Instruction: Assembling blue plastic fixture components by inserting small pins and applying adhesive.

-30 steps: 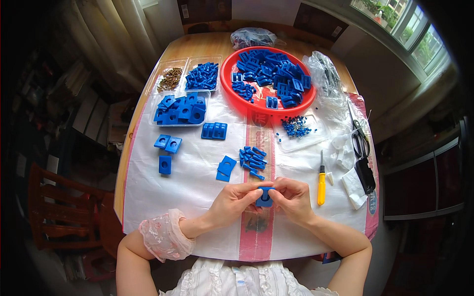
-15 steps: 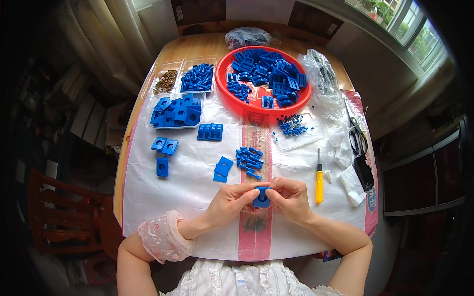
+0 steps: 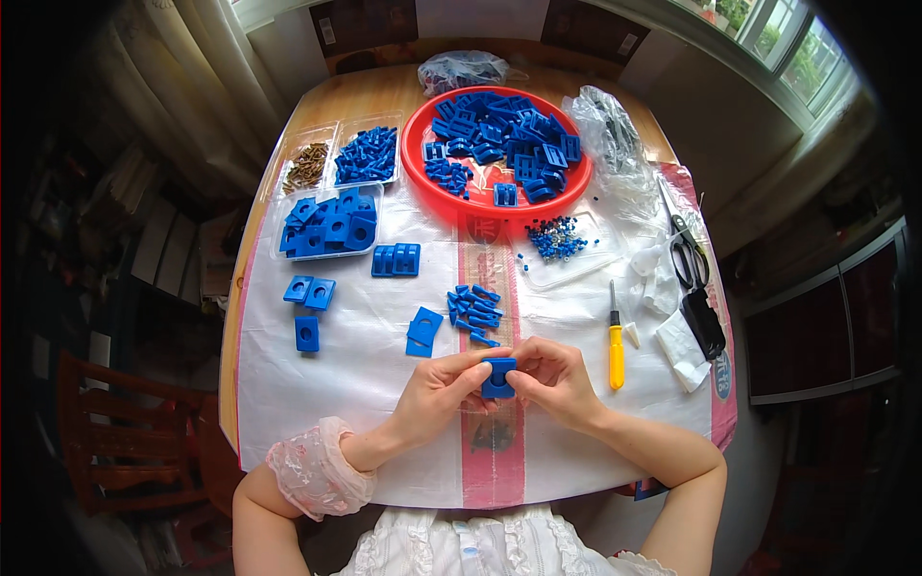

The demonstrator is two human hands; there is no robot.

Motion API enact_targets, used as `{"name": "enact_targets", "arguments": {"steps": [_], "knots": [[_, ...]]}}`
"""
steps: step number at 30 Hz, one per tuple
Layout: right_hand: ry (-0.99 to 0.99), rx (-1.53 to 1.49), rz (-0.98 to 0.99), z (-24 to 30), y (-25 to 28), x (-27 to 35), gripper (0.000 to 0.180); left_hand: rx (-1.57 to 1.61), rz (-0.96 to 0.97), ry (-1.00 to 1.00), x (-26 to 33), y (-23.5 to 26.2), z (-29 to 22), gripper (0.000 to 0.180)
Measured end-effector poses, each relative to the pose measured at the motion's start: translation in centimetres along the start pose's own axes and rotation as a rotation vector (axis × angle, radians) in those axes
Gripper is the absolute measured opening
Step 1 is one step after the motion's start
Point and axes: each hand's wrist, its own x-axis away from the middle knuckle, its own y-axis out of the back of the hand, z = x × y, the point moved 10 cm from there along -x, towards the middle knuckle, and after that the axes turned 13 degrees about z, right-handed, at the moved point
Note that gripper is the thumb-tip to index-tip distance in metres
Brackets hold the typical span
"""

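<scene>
Between my hands, just above the near part of the sheet, is a blue square plastic piece with a round opening. My left hand pinches its left side between thumb and fingers. On the other side, the thumb and fingers of my right hand close on its right edge. Slim blue plastic pegs lie in a small heap just beyond my fingers. Two overlapping flat blue plates rest to the left of that heap. Farther off stands a group of ribbed blue blocks.
A red basin of blue parts stands at the back. Clear trays hold blue plates, blue pegs and brass-coloured screws. To the right are tiny blue bits, a yellow screwdriver, scissors and tissue.
The whole view has shifted slightly, so the table's things appear a little farther left. My right thumb has moved to the piece's right edge, baring more of its face. Both hands still hold it.
</scene>
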Motion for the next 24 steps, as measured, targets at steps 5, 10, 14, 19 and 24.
{"name": "enact_targets", "arguments": {"steps": [5,10,14,19,24], "knots": [[-0.012,0.000,-0.004,0.0,0.1,0.2,0.009,-0.012,0.014,0.005,-0.1,-0.2,0.0,0.034],[0.002,0.006,-0.003,-0.1,0.2,0.2,0.007,0.005,0.033,0.003,-0.1,-0.2,0.2,0.034],[-0.003,-0.007,-0.012,-0.1,0.2,0.2,0.007,0.007,0.038,0.020,-0.1,-0.2,0.5,0.035],[-0.030,-0.019,-0.039,-0.3,0.6,0.2,0.007,-0.006,0.066,0.044,-0.2,-0.4,0.3,0.040],[-0.029,-0.047,-0.039,-0.3,0.7,0.1,0.008,-0.007,0.142,-0.041,-0.3,-1.7,-0.8,0.053]]}}
